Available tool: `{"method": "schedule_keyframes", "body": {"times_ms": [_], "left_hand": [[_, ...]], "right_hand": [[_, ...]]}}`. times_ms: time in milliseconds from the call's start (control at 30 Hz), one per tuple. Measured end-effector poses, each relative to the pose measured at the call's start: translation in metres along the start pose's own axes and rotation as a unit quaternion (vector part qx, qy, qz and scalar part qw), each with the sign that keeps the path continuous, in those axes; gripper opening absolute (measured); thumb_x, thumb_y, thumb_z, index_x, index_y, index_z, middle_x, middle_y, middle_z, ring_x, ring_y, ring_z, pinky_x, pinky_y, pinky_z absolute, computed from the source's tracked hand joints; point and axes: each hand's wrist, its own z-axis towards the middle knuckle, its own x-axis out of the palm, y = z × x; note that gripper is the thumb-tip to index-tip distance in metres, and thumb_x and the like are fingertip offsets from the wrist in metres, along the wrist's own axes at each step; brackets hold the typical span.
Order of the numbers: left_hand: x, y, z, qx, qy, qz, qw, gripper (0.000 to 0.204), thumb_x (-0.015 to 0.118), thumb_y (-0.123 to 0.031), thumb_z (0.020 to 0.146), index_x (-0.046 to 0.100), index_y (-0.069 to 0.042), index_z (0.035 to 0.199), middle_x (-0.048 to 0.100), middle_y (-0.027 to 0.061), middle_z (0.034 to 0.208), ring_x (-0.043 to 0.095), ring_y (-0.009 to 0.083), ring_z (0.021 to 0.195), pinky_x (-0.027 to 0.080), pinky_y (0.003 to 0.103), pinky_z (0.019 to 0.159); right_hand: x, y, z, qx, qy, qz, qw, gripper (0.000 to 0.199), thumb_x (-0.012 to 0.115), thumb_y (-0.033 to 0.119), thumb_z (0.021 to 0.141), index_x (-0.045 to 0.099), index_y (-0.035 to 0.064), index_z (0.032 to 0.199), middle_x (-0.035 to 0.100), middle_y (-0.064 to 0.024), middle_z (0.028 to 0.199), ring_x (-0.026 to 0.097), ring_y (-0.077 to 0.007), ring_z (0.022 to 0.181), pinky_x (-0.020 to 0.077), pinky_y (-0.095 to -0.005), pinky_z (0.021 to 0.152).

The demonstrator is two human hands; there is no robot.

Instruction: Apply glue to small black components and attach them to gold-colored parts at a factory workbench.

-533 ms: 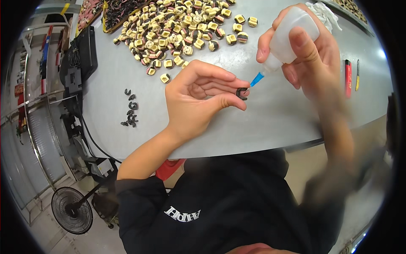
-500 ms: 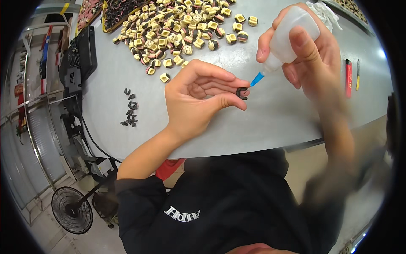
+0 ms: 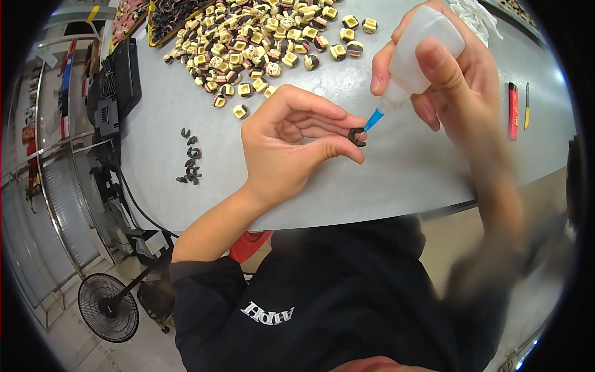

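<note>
We saw the left hand [image 3: 291, 149] raised over the grey table [image 3: 403, 173], its thumb and forefinger pinched narrowly on a small black ring-shaped piece [image 3: 356, 136], which sat at the fingertips on the hand's right side, just clear of the palm. The other fingers curled loosely above it. From the far right the right hand [image 3: 458, 87] came in, wrapped around a translucent squeeze bottle [image 3: 415, 53] tilted down to the left, the thumb pressed along its side. The bottle's blue nozzle [image 3: 374, 119] pointed at the black piece and its tip appeared to touch the piece's upper right edge, though at this size we could not tell contact from a hair's gap. The right forearm was blurred as it ran down toward the near edge. Farther off on the table, beyond the left hand, lay a broad scatter of small cream and dark blocks [image 3: 266, 37], well apart from the work. To the left of the left hand, near the table's left edge, a little cluster of black pieces [image 3: 191, 162] lay on the surface, looking much like the one held. At the far right, past the right hand, a red marker [image 3: 513, 111] and a thin dark pen [image 3: 527, 105] lay side by side. Below the table on the left stood a floor fan [image 3: 108, 308].
</note>
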Motion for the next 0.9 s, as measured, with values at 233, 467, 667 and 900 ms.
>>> {"method": "schedule_keyframes", "body": {"times_ms": [233,467,667,900], "left_hand": [[0.0001,-0.0002,0.0004,0.008,0.008,0.005,1.0,0.029,0.065,0.012,0.074,0.046,0.004,0.095,0.064,0.0206,0.086,0.067,0.0249,0.073,0.057,0.029,0.062],[-0.0002,0.0,0.0005,0.017,0.012,0.013,1.0,0.029,0.065,0.012,0.074,0.046,0.003,0.095,0.063,0.0201,0.086,0.067,0.0228,0.07,0.056,0.028,0.063],[-0.0017,0.0009,0.0003,0.014,0.001,0.017,1.0,0.033,0.069,0.01,0.072,0.046,0.003,0.094,0.063,0.0176,0.085,0.066,0.0201,0.071,0.056,0.028,0.066],[0.0003,0.0002,0.0003,0.003,0.005,0.03,1.0,0.037,0.073,0.008,0.069,0.047,0.002,0.094,0.063,0.0151,0.085,0.066,0.0186,0.075,0.056,0.028,0.068]], "right_hand": [[0.0029,0.002,-0.0005,0.011,-0.008,-0.002,1.0,0.031,0.054,0.028,0.09,0.042,0.0,0.094,0.063,-0.0197,0.076,0.041,-0.0067,0.04,0.0325,-0.019,0.038],[0.0019,0.0048,-0.0018,0.031,-0.019,-0.001,0.999,0.033,0.056,0.03,0.089,0.043,0.0007,0.093,0.063,-0.0184,0.074,0.04,-0.0063,0.04,0.0312,-0.0186,0.037],[0.0006,0.0064,-0.0001,0.022,-0.029,-0.016,0.999,0.033,0.057,0.03,0.088,0.043,0.001,0.093,0.063,-0.0181,0.073,0.04,-0.0058,0.04,0.0307,-0.0185,0.037],[0.0058,0.0069,-0.0024,0.015,-0.049,-0.025,0.998,0.032,0.057,0.03,0.088,0.043,0.0013,0.093,0.063,-0.0174,0.073,0.04,-0.0053,0.04,0.0315,-0.018,0.037]]}}
